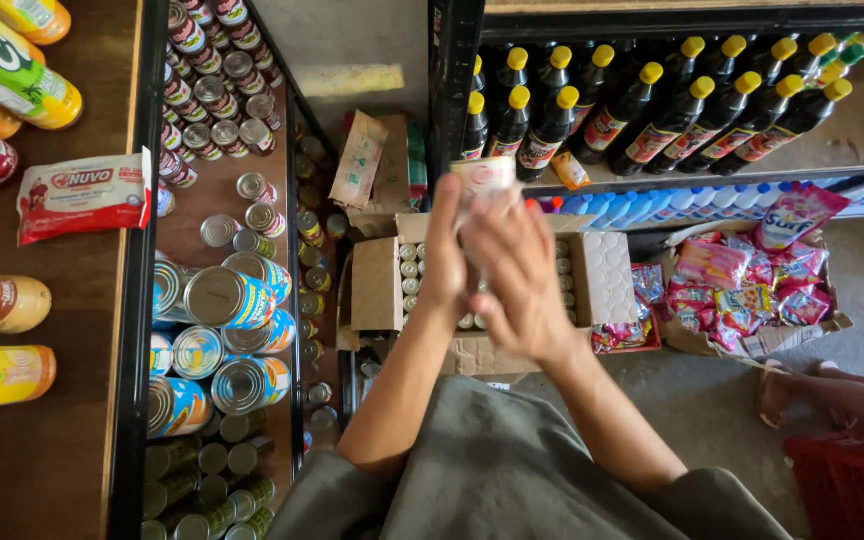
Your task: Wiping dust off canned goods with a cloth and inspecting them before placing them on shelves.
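Both hands are holding a small can (484, 178) up above an open cardboard box (377, 285) of cans. Left hand (449, 260) & right hand (522, 280) are pressing together round it, fingers closed on its sides. Dark sauce bottles (652, 110) are standing on the shelf behind.

Your two hands, left hand (444, 262) and right hand (520, 275), close together on a small white packet (483, 178) with pale markings. Below them sits an open cardboard carton (377, 285) packed with small round-topped cans. To your right, pink and red sachets (742, 285) fill another box. Dark bottles (652, 110) with yellow caps and red labels line the shelf above. At your left lie a white and red pouch (84, 192) and cans with blue and yellow labels (242, 300).
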